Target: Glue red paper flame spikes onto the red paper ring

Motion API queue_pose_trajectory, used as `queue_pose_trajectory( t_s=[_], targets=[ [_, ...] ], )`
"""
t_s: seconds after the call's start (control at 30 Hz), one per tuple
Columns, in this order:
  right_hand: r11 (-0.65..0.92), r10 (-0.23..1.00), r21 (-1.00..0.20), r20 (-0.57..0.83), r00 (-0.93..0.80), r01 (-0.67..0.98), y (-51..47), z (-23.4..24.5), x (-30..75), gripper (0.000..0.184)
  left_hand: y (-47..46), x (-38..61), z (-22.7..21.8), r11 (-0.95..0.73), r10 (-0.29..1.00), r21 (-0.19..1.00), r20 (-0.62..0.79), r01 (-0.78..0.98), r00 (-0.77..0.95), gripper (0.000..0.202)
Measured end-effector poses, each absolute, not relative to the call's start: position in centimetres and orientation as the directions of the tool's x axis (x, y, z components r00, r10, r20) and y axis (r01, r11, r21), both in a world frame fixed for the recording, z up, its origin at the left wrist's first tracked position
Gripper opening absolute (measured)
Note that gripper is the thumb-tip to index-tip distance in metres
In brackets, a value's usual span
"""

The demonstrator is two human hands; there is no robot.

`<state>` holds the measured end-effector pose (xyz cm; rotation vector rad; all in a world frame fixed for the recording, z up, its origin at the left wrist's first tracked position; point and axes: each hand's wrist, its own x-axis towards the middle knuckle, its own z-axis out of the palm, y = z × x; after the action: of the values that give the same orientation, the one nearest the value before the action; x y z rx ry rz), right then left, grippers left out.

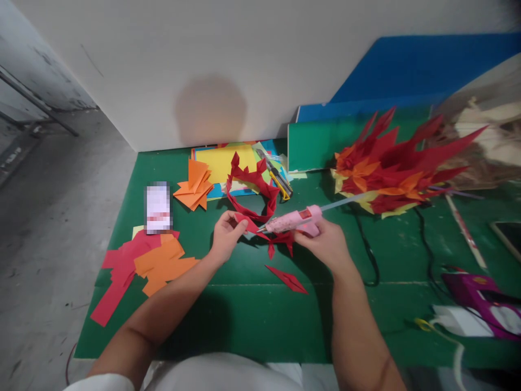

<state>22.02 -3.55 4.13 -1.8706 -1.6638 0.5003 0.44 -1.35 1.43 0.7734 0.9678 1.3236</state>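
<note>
My left hand (226, 234) pinches the near edge of a red folded paper ring (252, 191) that lies on the green mat (244, 320). My right hand (325, 243) grips a pink glue gun (293, 219), its nozzle pointing left at the red paper by my left fingers. Just in front of my hands lies a loose red folded piece (288, 279). Small red points (280, 241) hang under the gun.
Red and orange paper scraps (142, 266) and a phone (157, 207) lie at the left. Orange folded pieces (194, 185), a coloured paper stack (228, 162) and a yellow cutter (279, 181) sit behind. A red-orange spiky paper flower (391, 165) is at right, with black cables (368, 255) and a purple object (476, 293).
</note>
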Motion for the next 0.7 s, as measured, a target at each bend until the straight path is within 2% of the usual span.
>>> queue_pose_trajectory(
  t_s=[0.7],
  targets=[
    [-0.010,0.988,-0.595,0.115,0.098,0.804,-3.42,3.77,22.35,0.019,-1.21,0.45,1.41,0.165,0.979,0.870,-0.202,-0.465,-0.031,0.041]
  ],
)
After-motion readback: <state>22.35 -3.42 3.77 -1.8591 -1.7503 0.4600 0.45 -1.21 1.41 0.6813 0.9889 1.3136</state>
